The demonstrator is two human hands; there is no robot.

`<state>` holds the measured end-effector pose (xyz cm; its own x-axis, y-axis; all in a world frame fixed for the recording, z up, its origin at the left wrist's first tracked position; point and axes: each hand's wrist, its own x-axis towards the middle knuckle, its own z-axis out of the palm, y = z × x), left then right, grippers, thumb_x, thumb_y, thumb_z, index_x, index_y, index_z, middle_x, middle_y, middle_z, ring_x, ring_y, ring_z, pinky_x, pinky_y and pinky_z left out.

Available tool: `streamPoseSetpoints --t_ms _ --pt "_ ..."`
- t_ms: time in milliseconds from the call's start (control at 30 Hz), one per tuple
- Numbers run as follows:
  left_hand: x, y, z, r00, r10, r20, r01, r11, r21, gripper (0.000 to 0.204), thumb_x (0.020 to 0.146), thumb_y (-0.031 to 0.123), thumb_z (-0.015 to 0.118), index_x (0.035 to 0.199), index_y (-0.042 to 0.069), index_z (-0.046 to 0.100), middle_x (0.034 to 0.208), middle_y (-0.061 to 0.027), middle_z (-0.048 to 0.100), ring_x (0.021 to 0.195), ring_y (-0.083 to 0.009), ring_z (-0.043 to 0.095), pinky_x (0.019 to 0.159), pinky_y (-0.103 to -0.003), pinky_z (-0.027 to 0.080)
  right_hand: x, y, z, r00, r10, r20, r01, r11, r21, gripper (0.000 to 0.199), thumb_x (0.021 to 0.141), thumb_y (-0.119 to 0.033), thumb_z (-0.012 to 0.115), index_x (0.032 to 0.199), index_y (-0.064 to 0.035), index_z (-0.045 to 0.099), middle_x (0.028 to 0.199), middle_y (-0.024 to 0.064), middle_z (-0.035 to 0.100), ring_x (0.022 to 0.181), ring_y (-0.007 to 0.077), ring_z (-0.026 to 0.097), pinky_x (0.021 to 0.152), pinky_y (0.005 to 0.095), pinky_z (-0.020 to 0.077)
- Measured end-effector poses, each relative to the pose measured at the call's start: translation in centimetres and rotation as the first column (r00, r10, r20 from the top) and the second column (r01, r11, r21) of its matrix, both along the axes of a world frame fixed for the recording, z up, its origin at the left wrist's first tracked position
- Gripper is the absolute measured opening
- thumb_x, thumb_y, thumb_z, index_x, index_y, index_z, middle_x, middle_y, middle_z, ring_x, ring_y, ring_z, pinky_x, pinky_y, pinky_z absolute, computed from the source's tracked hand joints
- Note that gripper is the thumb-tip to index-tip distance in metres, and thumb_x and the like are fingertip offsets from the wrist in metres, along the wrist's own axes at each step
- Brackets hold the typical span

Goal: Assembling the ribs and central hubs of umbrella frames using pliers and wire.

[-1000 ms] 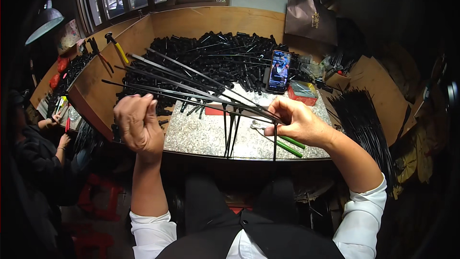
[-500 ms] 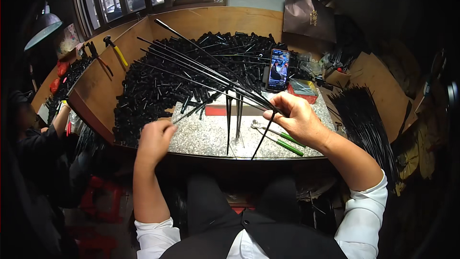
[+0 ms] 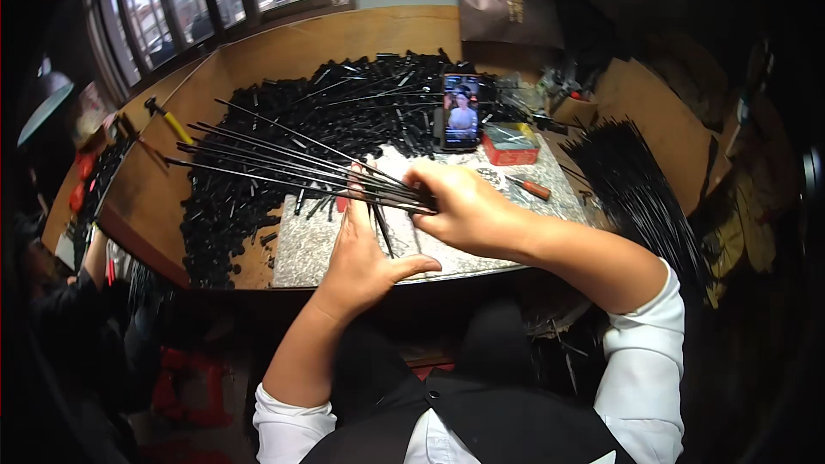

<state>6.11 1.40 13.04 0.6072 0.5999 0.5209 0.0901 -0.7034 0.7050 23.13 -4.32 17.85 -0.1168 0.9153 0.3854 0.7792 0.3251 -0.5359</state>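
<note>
My right hand (image 3: 468, 206) is closed around the right ends of a spread bundle of thin black rods (image 3: 284, 167), which fan out to the left above the worktop. My left hand (image 3: 365, 249) is open below the bundle, its fingers pointing up against the rods and its thumb stretched to the right. A few short black pieces (image 3: 381, 228) hang down from the bundle between my hands. Beneath is a speckled grey board (image 3: 301, 249). A large heap of short black parts (image 3: 249, 155) covers the bench behind.
A phone (image 3: 461, 112) stands upright behind the board, beside a red box (image 3: 510, 146). An orange-handled tool (image 3: 528, 187) lies right of my right hand. Many long black rods (image 3: 636, 180) are stacked at right. A yellow-handled hammer (image 3: 169, 120) rests on the wooden rim; another person (image 3: 77, 292) sits at left.
My left hand has come right and opened against the rods. My right hand has moved slightly left, and the bundle lies flatter. The green-handled pliers are out of sight; the whole view has shifted.
</note>
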Motion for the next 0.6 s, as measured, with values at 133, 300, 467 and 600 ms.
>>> streamPoseSetpoints --t_ms 133,300,467,600 --pt "3.3 -0.4 -3.1 0.993 0.04 0.11 -0.061 0.98 0.192 0.101 0.073 0.016 0.078 0.144 -0.004 0.009 0.133 -0.0226 0.041 0.124 -0.0284 0.043 0.105 -0.036 0.033 -0.6 0.8 -0.8 0.999 -0.032 0.018 0.03 0.995 0.098 0.03 0.074 -0.01 0.061 0.097 0.0017 0.046 0.087 0.0257 0.059 0.089 0.0436 0.058 0.075 0.0484 0.0465" --pt "2.6 1.3 -2.4 0.941 0.204 0.27 -0.269 0.935 0.23 0.028 0.091 0.002 0.048 0.119 -0.001 0.049 0.096 -0.0064 0.057 0.092 -0.0129 0.054 0.084 -0.027 0.045 -0.1 -1.6 -1.9 0.982 0.119 -0.144 -0.104 0.989 0.11 0.036 0.075 -0.004 0.062 0.106 0.0 0.043 0.078 0.0207 0.057 0.079 0.0408 0.059 0.07 0.043 0.0468" --pt "1.2 2.6 0.7 0.903 0.283 0.324 -0.283 0.958 -0.05 0.017 0.094 0.01 0.055 0.104 -0.003 0.057 0.082 -0.0026 0.057 0.072 -0.0076 0.052 0.067 -0.021 0.044 3.1 -6.9 -4.6 0.969 0.087 -0.23 -0.15 0.951 -0.271 0.052 0.081 -0.028 0.071 0.117 -0.0005 0.046 0.076 0.0115 0.058 0.071 0.0239 0.059 0.067 0.0351 0.0467" --pt "0.7 1.6 0.2 0.928 0.22 0.301 -0.194 0.974 -0.115 0.014 0.094 0.008 0.055 0.098 -0.002 0.063 0.078 -0.0007 0.058 0.07 -0.0033 0.049 0.061 -0.017 0.038 9.8 -8.2 -7.4 0.945 -0.229 -0.235 0.171 0.955 -0.243 0.033 0.089 -0.03 0.061 0.105 -0.0015 0.062 0.084 0.0118 0.064 0.08 0.0201 0.062 0.075 0.0321 0.0488"
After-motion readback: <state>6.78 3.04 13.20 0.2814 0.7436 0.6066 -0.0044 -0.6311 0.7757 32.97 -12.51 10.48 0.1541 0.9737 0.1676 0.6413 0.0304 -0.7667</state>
